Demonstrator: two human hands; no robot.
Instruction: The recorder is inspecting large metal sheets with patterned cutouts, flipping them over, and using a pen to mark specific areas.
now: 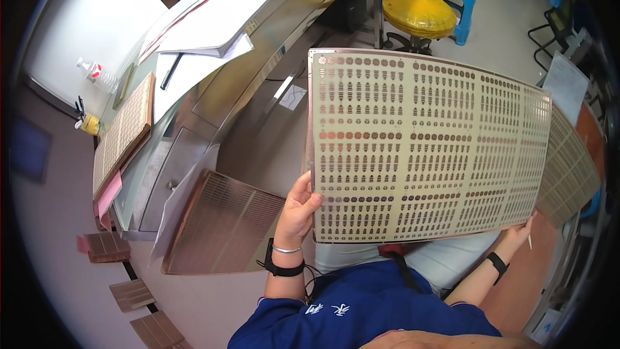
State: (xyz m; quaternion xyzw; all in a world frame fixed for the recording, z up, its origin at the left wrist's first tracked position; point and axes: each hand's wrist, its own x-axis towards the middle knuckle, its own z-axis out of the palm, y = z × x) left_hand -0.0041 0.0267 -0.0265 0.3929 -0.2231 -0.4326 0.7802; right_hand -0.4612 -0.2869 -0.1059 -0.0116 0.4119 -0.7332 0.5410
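A large printed circuit panel, cream with rows of small copper patterns, is held up tilted in front of me. My left hand is closed on its left edge, thumb on the front face. At the lower right corner my right hand grips the panel from below; its fingers are mostly hidden behind the board. A thin pale stick pokes out beside the right hand; I cannot make out what it is. Behind the panel's right edge stands another patterned panel.
More panels lean against the desk at left. On the desk are a panel stack, papers, a black pen and a plastic bottle. A yellow stool and a blue stool stand ahead, near a seated person.
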